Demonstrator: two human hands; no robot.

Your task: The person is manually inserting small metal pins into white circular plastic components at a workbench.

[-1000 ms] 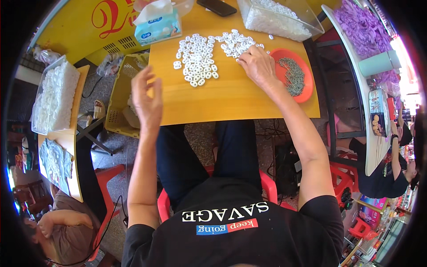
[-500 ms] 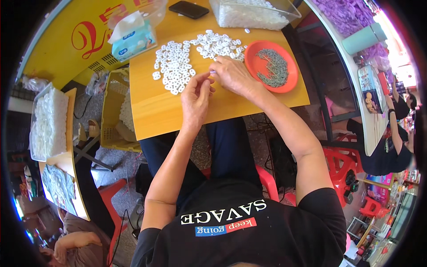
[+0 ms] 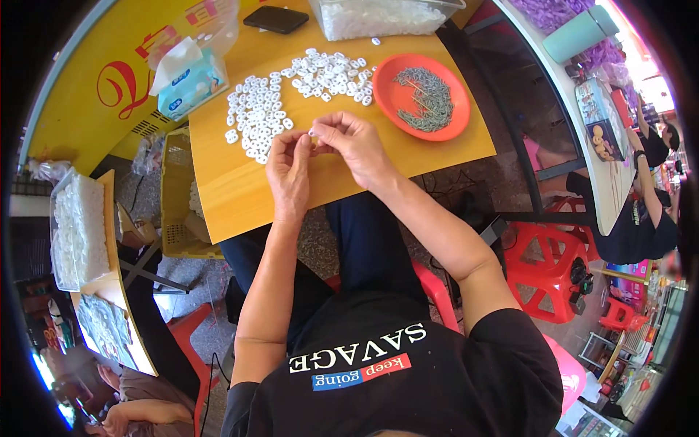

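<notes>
Over the near part of the wooden table (image 3: 233,197), my left hand (image 3: 289,175) and my right hand (image 3: 354,149) meet fingertip to fingertip. Between them shows a bit of a small white plastic piece (image 3: 312,133), mostly covered by my fingers. Both hands are closed in a pinch around it. Just beyond my left hand spreads a pile of white oval pieces with holes (image 3: 256,116). A second pile of the same pieces (image 3: 331,76) lies farther back. To the right of my right hand sits an orange-red plate (image 3: 386,87) holding many thin grey metal screws or pins (image 3: 429,102).
A tissue pack (image 3: 193,84), a black phone (image 3: 276,20) and a clear bin of white parts (image 3: 386,20) stand along the back. A yellow crate (image 3: 175,189) is at the table's left. Red stools (image 3: 542,269) stand at right; another person's arm (image 3: 149,414) shows lower left.
My right hand has drawn back from the far pile toward my left hand, and their fingertips now meet at the small white piece. The whole view has shifted slightly.
</notes>
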